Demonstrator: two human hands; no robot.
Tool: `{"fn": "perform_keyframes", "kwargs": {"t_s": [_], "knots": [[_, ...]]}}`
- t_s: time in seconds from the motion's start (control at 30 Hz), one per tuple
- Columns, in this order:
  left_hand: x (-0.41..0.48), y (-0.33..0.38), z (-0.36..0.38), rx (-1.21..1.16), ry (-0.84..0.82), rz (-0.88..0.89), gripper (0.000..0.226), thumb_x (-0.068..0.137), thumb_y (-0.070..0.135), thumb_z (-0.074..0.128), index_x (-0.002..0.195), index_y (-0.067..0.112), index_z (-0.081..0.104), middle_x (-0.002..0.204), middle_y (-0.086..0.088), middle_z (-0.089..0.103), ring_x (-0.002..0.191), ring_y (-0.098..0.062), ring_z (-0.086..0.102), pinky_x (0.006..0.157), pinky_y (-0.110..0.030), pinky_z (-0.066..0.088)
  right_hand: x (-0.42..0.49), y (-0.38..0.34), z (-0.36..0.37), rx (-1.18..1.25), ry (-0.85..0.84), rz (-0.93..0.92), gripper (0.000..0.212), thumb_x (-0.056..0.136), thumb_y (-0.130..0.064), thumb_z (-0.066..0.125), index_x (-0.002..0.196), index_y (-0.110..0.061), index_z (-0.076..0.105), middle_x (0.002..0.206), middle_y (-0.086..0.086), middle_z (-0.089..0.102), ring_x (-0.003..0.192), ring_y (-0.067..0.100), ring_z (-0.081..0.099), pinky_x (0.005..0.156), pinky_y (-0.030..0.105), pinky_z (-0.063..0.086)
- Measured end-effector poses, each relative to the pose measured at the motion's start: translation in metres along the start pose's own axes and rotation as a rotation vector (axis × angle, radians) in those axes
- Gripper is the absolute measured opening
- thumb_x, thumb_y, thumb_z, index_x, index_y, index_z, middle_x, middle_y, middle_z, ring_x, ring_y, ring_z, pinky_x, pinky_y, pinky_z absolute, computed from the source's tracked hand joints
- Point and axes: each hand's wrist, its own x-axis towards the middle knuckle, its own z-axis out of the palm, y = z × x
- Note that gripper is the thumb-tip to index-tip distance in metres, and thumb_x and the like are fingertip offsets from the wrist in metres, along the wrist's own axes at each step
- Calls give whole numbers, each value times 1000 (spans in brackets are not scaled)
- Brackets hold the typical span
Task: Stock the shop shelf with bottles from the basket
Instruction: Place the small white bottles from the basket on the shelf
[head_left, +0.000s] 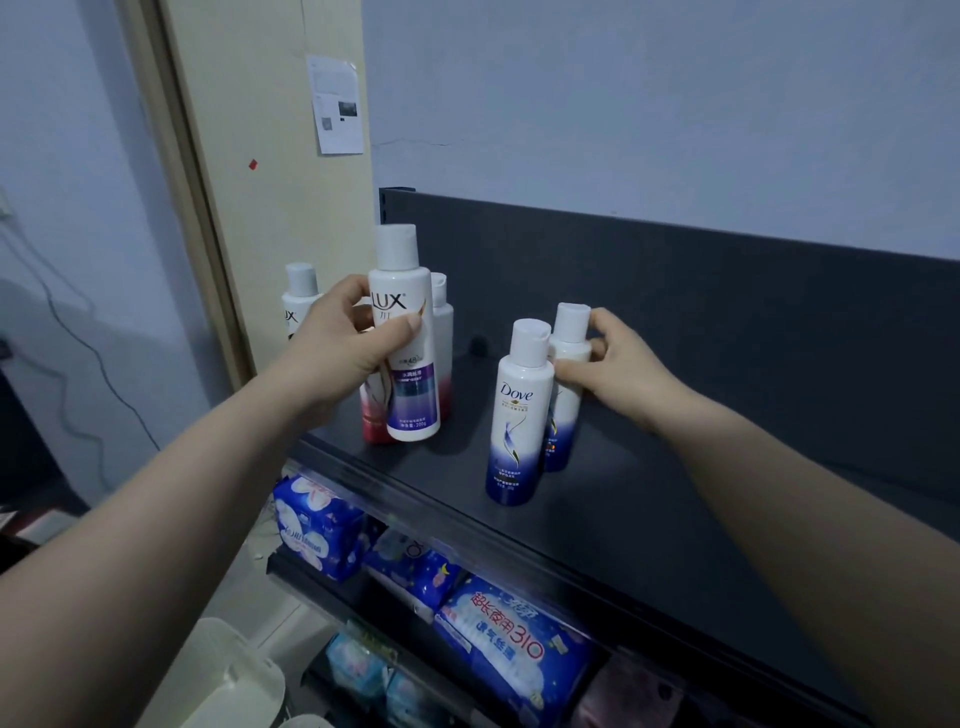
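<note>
The left hand is wrapping its fingers and thumb round a Lux bottle at centre-left of the frame, its base low over the dark shelf; whether it is touching down I cannot tell. The right hand is pinching the shoulder of the rear Dove bottle at centre. The likely risk is crowding: a red-based bottle is standing just behind the Lux bottle and could be knocked over as it goes down, while the front Dove bottle is sitting against the rear one, nearer the shelf's front edge, so a nudge could be tipping it off. Readable writing: "LUX" and "Dove", plus a large "310" on a blue pack at lower centre. A cream container at lower left is possibly the basket.
</note>
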Motion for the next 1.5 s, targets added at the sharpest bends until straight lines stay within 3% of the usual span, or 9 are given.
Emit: {"fn": "perform_keyframes", "kwargs": {"t_s": [0.3, 0.47, 0.57, 0.67, 0.77, 0.93, 1.17, 1.33, 1.5], "knots": [[-5, 2, -1, -12, -10, 20, 24, 90, 7, 61, 108, 22, 54, 115, -15, 65, 110, -33, 62, 91, -42, 53, -3, -9, -19, -75, -132, 4, 81, 79, -9, 75, 145, -28, 31, 120, 4, 63, 107, 18, 63, 98, 36, 48], [0, 7, -13, -32, 8, 32, 36, 85, 13, 68, 118, 17, 56, 112, -11, 68, 104, -26, 65, 87, -39, 53, -4, -81, -39, -232, 72, -219, 58, 88, -11, 64, 140, -25, 44, 127, 1, 57, 114, 14, 57, 100, 30, 44], [6, 15, -13, -44, -7, 80, 33, 88, 8, 65, 120, 14, 57, 110, -12, 69, 96, -22, 65, 83, -34, 52, -2, -137, -15, -249, -8, -350, 46, 92, -20, 60, 136, -27, 49, 120, -7, 60, 103, 6, 60, 90, 26, 48], [13, 24, -10, -71, -41, 147, 38, 86, 7, 67, 122, 11, 57, 107, -12, 68, 93, -19, 64, 83, -32, 54, 10, -173, 26, -338, -137, -432, 47, 88, -33, 65, 133, -23, 53, 105, -9, 62, 99, 11, 62, 93, 34, 51], [20, 35, -12, -76, -37, 192, 43, 80, 16, 69, 120, 11, 59, 102, -9, 69, 90, -17, 64, 82, -33, 54, 27, -198, 47, -415, -132, -464, 41, 84, -30, 70, 122, -16, 61, 83, -4, 59, 75, 15, 61, 84, 40, 55], [36, 51, -28, -108, 20, 256, 41, 87, 21, 68, 125, 14, 54, 103, -5, 67, 91, -11, 64, 84, -29, 53, 56, -222, 53, -306, -107, -448, 25, 84, -17, 71, 107, -10, 65, 77, 2, 62, 74, 19, 63, 70, 34, 56], [64, 0, -101, 114, 452, 165, 41, 91, 33, 63, 129, 22, 52, 112, 4, 61, 104, -6, 58, 96, -28, 46, 116, -235, 63, -188, 22, -422, 25, 81, -14, 72, 105, -14, 61, 96, 10, 63, 81, 21, 65, 66, 30, 55], [67, -51, -107, 285, 453, 8, 59, 86, 33, 67, 138, 23, 42, 130, -3, 53, 118, -16, 51, 94, -29, 42, 157, -219, 94, -233, 71, -366, 34, 81, -19, 72, 112, -15, 60, 101, 8, 62, 89, 23, 67, 74, 37, 59], [72, -78, -103, 326, 363, -71, 75, 83, 32, 71, 145, 24, 32, 137, -4, 49, 122, -19, 48, 93, -29, 41, 183, -191, 130, -422, -14, -254, 21, 76, -17, 70, 96, -15, 64, 91, 5, 65, 81, 22, 66, 77, 33, 56]]}}
